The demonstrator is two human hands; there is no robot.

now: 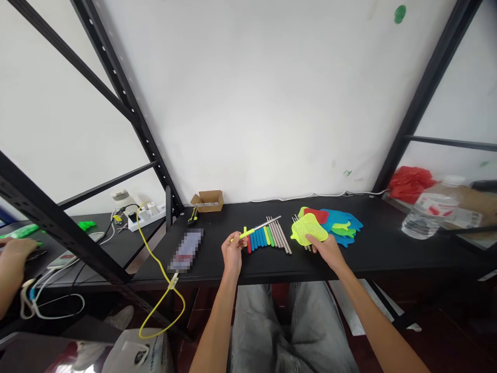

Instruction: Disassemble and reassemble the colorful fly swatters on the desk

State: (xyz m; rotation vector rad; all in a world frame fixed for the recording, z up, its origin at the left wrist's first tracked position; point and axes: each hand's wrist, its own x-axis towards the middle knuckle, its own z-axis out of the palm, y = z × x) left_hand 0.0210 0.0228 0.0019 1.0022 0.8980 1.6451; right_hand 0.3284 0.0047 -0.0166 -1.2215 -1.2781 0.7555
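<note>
My left hand is closed around the yellow grip of a thin metal rod, which points right and slightly up. My right hand pinches a yellow-green perforated fly swatter head; its narrow neck faces left. Between my hands a row of coloured handles, red, blue, yellow and green, lies on the black table beside several bare metal rods. Behind the right hand is a pile of blue swatter heads, with a red head and yellow-green ones. More rods lie partly hidden under the held head.
A small open cardboard box stands at the back. A phone with a yellow cable lies to the left, near a power strip. A plastic bottle is at right. Another person's hand shows far left.
</note>
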